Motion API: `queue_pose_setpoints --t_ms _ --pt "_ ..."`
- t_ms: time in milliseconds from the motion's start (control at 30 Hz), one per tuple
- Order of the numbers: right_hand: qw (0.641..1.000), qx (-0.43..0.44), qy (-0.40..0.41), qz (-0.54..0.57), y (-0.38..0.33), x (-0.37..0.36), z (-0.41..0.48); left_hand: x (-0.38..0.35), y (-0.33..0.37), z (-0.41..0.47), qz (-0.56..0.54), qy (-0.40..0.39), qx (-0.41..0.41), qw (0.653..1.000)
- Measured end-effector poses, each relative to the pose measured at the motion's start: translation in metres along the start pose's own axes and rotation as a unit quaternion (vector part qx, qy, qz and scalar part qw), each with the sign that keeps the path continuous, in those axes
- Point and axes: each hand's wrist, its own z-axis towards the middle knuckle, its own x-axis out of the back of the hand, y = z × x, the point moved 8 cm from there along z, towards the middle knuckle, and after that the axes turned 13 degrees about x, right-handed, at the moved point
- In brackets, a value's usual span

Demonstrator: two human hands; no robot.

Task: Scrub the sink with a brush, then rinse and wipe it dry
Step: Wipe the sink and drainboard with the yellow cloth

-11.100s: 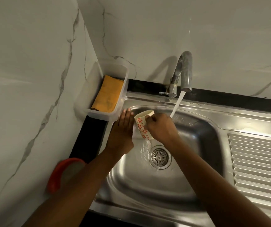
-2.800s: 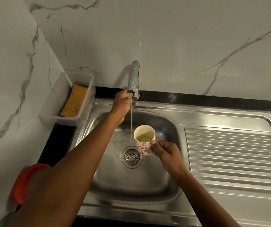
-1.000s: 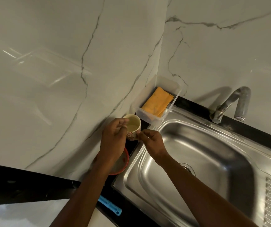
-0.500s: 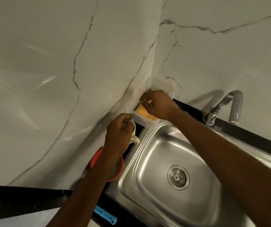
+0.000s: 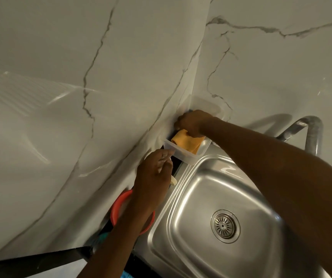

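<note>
- Sink (image 5: 193,197): a stainless-steel basin filling the lower right of the view, set into a black counter (image 5: 41,263) in the corner of two marble-look walls (image 5: 81,117). The steel gleams with reflections.
- Drain strainer (image 5: 225,225): round and slotted, in the floor of the basin, uncovered.
- Tap (image 5: 312,135): a curved metal spout behind the sink at the right edge, its mouth pointing down. No water shows coming from it.
- Clear plastic container (image 5: 187,157): sits at the far left corner of the sink, tucked against the wall corner, its near end just beside the sink rim.
- Orange cloth (image 5: 187,142): lies folded inside the container, its upper end raised toward the fingers above it.
- Right hand (image 5: 193,122): reaches across the basin into the container, fingers curled down and gripping the top edge of the orange cloth.
- Left hand (image 5: 154,177): just left of the sink rim and near the container's front end, fingers curled round a cream cup (image 5: 172,181). The hand hides most of the cup, and only its handle and a bit of rim show. Whether the cup rests on the counter cannot be told.
- Red-rimmed bowl (image 5: 119,205): on the counter beside the sink's left edge, partly under the left forearm.
- Blue object (image 5: 103,236): a small piece shows near the bowl, behind the left forearm. Too little is visible to name it.
</note>
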Motion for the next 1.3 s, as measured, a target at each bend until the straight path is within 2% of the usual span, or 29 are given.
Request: queue_pose_setpoints --t_ms 133,200,300,400,533,633,700,833,900,967,1067,1167,1233,1300 --pt "0.998 0.024 -0.002 -0.055 0.001 0.012 -0.008 0.0 -0.009 -0.002 -0.026 0.004 0.011 1.0" --pt "0.998 0.026 0.027 -0.053 0.004 0.029 -0.018 -0.002 -0.01 -0.003 -0.027 0.001 0.015 1.0" --pt "0.991 0.0 0.132 0.002 0.013 0.065 -0.047 -0.006 -0.001 -0.009 -0.039 -0.01 -0.001 0.999" --pt "0.956 -0.062 0.256 0.13 0.02 0.095 -0.089 -0.011 0.01 -0.011 -0.033 -0.013 -0.021 0.999" --pt "0.876 -0.157 0.348 0.294 0.016 0.101 -0.145 -0.021 0.02 -0.012 -0.031 -0.026 -0.031 0.999" --pt "0.798 -0.213 0.423 0.372 0.004 0.073 -0.188 -0.031 0.027 -0.019 -0.032 -0.044 -0.043 0.998" --pt "0.727 -0.243 0.466 0.443 -0.01 0.041 -0.212 -0.038 0.031 -0.027 -0.023 -0.053 -0.056 0.997" --pt "0.538 -0.335 0.539 0.555 -0.039 -0.039 -0.256 -0.059 0.029 -0.037 -0.016 -0.083 -0.064 0.994" --pt "0.482 -0.364 0.549 0.578 -0.05 -0.068 -0.264 -0.071 0.027 -0.042 -0.01 -0.104 -0.064 0.992" --pt "0.457 -0.383 0.536 0.598 -0.055 -0.095 -0.259 -0.081 0.025 -0.048 -0.001 -0.117 -0.063 0.991" --pt "0.482 -0.42 0.497 0.587 -0.047 -0.122 -0.242 -0.093 0.018 -0.054 0.023 -0.133 -0.059 0.989" --pt "0.508 -0.408 0.486 0.583 -0.028 -0.126 -0.217 -0.102 0.007 -0.053 0.052 -0.136 -0.054 0.988" --pt "0.575 -0.437 0.46 0.517 -0.016 -0.127 -0.207 -0.105 0.001 -0.052 0.055 -0.132 -0.051 0.988" --pt "0.653 -0.461 0.445 0.404 -0.011 -0.125 -0.2 -0.107 -0.006 -0.051 0.053 -0.129 -0.048 0.989"
